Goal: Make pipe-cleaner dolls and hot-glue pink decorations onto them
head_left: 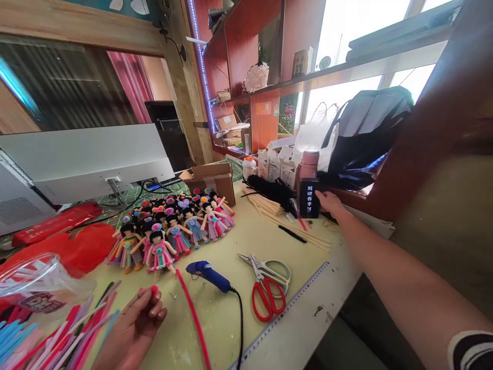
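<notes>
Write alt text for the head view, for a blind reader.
A person's left hand pinches a small pink piece while the right hand touches a black lit box, on a craft table with dolls, scissors and a glue gun.

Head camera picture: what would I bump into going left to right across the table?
colourful pipe cleaners → left hand, pinching a pink piece → blue glue gun → red scissors → black box → right hand, farther back, touching that box
</notes>
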`<state>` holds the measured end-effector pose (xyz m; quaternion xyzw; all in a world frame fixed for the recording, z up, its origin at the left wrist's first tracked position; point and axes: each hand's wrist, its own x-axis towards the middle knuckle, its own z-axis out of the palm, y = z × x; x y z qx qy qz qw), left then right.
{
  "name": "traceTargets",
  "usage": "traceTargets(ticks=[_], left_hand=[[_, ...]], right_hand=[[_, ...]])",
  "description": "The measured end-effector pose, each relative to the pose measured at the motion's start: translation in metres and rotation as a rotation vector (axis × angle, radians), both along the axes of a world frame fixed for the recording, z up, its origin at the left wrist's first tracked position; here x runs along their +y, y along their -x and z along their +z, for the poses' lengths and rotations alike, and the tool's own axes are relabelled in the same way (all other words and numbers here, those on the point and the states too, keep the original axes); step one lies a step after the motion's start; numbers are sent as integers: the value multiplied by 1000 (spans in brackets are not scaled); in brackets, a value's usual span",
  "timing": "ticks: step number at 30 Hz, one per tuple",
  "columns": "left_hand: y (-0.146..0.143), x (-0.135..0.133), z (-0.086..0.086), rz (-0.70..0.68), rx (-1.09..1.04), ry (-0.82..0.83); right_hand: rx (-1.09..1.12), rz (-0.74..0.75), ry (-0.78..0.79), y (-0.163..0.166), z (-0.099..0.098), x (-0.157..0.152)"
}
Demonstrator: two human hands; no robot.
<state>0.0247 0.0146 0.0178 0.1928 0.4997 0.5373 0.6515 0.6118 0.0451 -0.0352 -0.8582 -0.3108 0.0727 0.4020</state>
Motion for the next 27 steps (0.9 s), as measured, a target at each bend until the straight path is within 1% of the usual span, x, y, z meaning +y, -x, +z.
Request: traceTargets(ticks=[2,5,12,20,23,27], left_hand=[[2,2,-3,-7,5,3],[3,2,-4,-15,3,-6],[1,-1,3,-35,20,-4],[2,-1,3,-29,34,-44],[0,-1,6,-23,28,-33],[-1,-1,8,-12,21,-24]], right_hand=[[75,-25,2,2,2,-2],[148,-17,-16,7,4,-4],[243,54,-33,13,5,-8],[265,115,-4,12,-3,-12],[250,114,1,11,-4,-13],[211,106,-30,8,-6,-14]])
